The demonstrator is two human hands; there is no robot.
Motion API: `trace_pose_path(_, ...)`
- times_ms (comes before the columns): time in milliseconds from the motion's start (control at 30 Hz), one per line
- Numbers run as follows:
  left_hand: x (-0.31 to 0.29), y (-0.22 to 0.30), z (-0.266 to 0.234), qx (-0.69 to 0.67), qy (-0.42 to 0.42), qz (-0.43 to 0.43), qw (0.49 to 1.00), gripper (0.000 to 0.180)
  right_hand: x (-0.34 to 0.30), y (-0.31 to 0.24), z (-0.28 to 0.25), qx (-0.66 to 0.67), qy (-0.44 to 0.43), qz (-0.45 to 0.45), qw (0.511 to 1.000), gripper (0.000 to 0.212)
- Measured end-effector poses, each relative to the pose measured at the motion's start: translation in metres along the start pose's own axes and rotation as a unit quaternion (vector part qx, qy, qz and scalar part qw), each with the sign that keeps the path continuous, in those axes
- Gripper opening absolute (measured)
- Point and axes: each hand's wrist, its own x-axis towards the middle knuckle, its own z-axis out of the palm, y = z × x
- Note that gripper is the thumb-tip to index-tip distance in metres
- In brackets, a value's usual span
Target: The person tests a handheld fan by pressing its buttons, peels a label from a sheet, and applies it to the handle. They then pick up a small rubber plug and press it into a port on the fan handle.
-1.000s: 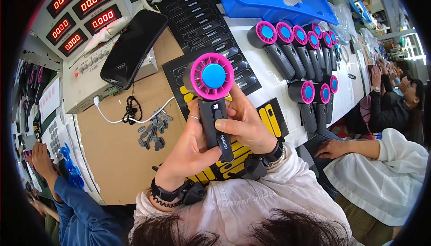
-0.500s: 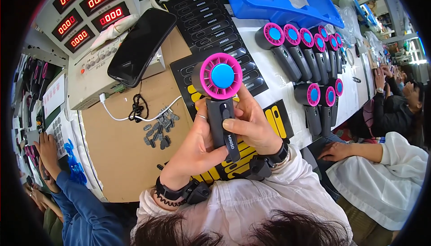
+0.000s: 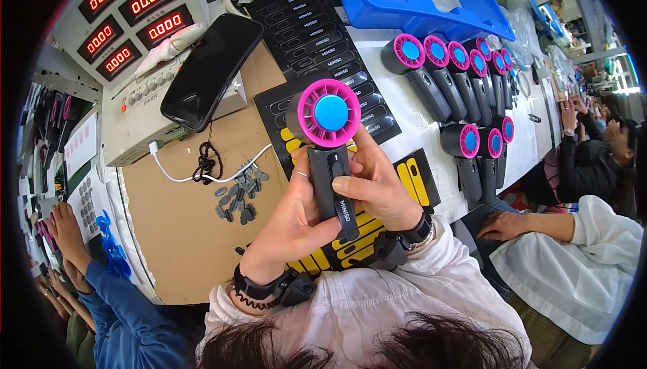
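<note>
Between my two hands is a handheld fan (image 3: 327,187) with a dark grey handle, a pink round grille and a blue centre, its head pointing away from me. My left hand (image 3: 296,214) is wrapped round the left side of the handle. On the other side, my right hand (image 3: 377,187) grips it too, the thumb pressing on the handle's front strip. Behind the fan lie black sheets of printed labels (image 3: 313,32). Under my hands is a black sheet with yellow strips (image 3: 357,237). Small grey oval pieces (image 3: 242,190) lie in a loose pile left of my hands.
Several similar fans (image 3: 431,93) stand in rows at the right. A blue bin (image 3: 350,5) is behind them. At the left, a black phone (image 3: 212,72) leans on a meter box (image 3: 121,116) with red displays. Co-workers' arms (image 3: 121,308) show at both sides.
The fan and both hands have shifted very slightly left. A small light mark on the handle above my thumb looks a little different. My grip is the same.
</note>
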Motion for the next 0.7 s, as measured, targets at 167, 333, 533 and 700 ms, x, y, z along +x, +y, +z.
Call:
trace_pose_path(167, -0.0006, -0.0019, -0.0009, -0.016, 0.003, 0.0, 1.0, 0.075, 0.001, -0.0038, -0.0014, -0.026, -0.016, 0.009, 0.999, 0.082)
trace_pose_path(333, -0.0002, -0.0036, -0.002, -0.017, -0.002, 0.004, 1.0, 0.076, 0.0013, -0.0033, 0.0, -0.027, -0.013, 0.001, 1.0, 0.082)
trace_pose_path(533, -0.0008, -0.003, -0.0016, -0.008, -0.002, 0.002, 1.0, 0.076, 0.0031, -0.004, 0.0075, 0.002, 0.0, -0.023, 1.0, 0.082)
trace_pose_path(700, -0.0033, 0.0026, -0.0007, -0.026, 0.006, -0.01, 1.0, 0.074, -0.0018, -0.0041, 0.0064, 0.0, 0.002, -0.005, 1.0, 0.084)
